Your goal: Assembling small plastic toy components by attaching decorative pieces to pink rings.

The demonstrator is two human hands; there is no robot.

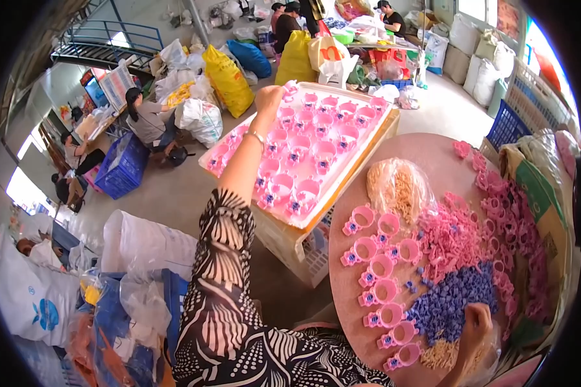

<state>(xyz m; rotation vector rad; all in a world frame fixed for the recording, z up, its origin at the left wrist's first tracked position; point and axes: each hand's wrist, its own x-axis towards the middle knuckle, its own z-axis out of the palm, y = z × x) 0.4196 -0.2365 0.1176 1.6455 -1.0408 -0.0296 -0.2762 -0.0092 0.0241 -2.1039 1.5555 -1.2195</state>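
Observation:
My left arm reaches out to the far left corner of a shallow white tray [388,116]. There my left hand [269,100] is closed on a pink plastic ring piece [292,91]. Rows of similar pink pieces with small blue parts fill the tray. At the lower right, my right hand [476,321] has its fingers curled at the near edge of a heap of small blue plastic parts [455,302]; whatever they hold is hidden. Left of that heap, pink ring pieces [381,264] fitted with blue parts stand in two columns on the round table [348,322].
Pink parts [448,235] are heaped beyond the blue ones, beside a clear bag of beige parts [400,187]. More pink rings [507,219] line the table's right side. A blue bin [168,303] stands at lower left. People sit at work among sacks [226,80] farther back.

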